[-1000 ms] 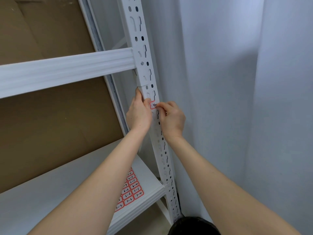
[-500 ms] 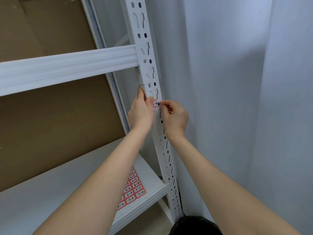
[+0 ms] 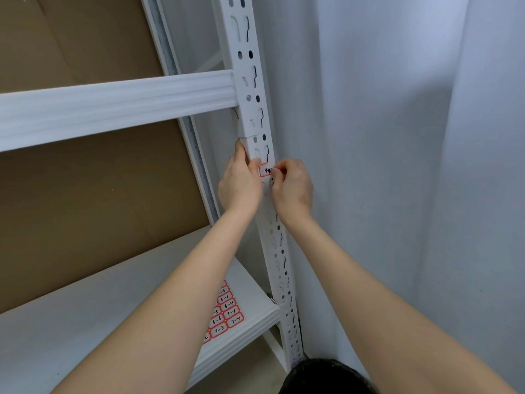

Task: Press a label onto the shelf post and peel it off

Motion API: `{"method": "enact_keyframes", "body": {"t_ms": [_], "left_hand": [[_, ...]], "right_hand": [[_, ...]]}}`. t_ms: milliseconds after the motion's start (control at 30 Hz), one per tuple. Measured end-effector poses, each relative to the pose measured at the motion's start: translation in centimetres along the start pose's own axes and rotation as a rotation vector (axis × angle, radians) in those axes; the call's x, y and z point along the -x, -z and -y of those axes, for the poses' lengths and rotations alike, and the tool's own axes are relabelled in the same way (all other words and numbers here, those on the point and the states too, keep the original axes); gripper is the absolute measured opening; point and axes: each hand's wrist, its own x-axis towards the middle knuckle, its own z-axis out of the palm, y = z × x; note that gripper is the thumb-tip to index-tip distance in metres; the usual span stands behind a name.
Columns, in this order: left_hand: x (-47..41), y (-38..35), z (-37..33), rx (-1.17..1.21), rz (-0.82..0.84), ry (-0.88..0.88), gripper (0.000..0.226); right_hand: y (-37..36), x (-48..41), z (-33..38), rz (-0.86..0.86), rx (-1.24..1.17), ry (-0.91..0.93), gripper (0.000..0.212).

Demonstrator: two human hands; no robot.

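Up close, we see both hands working on a white slotted post [image 3: 257, 89] of a metal rack. Our left hand [image 3: 240, 184] wraps the post's left edge just below the joint in the post, fingers [image 3: 241, 150] curled along the side and the thumb lying on the front face, touching the left rim of a small label [image 3: 265, 170]. That label is white with a red border and some dark handwriting; it sits flat on the post's front, between the two hands, just under one of the keyhole slots. Our right hand [image 3: 294, 189] is bunched, its thumb and forefinger tips pressed together at the label's right edge; we cannot tell whether they pinch the edge or only press it down. A white beam [image 3: 113, 106] runs left from the post above the hands. Below them a white shelf [image 3: 85, 314] meets the same post lower down, and on it, near its right end, lies a sheet of labels [image 3: 225, 314] of the same red-bordered sort, marked with numbers such as 6-1, 7-1 and 7-4, partly hidden by our left forearm. Brown board [image 3: 85, 200] backs the rack, and a white curtain [image 3: 397, 166] hangs just right of the post.
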Motion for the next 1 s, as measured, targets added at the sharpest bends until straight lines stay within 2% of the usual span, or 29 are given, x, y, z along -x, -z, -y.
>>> {"method": "enact_keyframes", "body": {"t_ms": [133, 267, 467, 633, 733, 1000], "left_hand": [[0.2, 0.0, 0.0, 0.006, 0.000, -0.017, 0.041], [0.2, 0.2, -0.1, 0.014, -0.001, -0.008, 0.041], [0.2, 0.2, -0.1, 0.002, -0.001, -0.008, 0.042], [0.2, 0.1, -0.1, 0.009, 0.000, 0.007, 0.040], [0.2, 0.0, -0.1, 0.024, 0.001, 0.013, 0.041], [0.1, 0.0, -0.1, 0.038, -0.001, 0.014, 0.043]], "right_hand": [[0.1, -0.2, 0.4, 0.047, 0.100, -0.012, 0.014], [-0.2, 0.6, 0.2, 0.090, 0.099, -0.034, 0.015], [-0.7, 1.5, -1.0, -0.170, -0.191, -0.095, 0.012], [-1.9, 2.1, -0.9, -0.263, -0.295, -0.047, 0.013], [-2.3, 2.1, -0.7, -0.295, -0.349, -0.082, 0.012], [-2.7, 2.2, -0.5, -0.354, -0.344, -0.108, 0.009]]}}
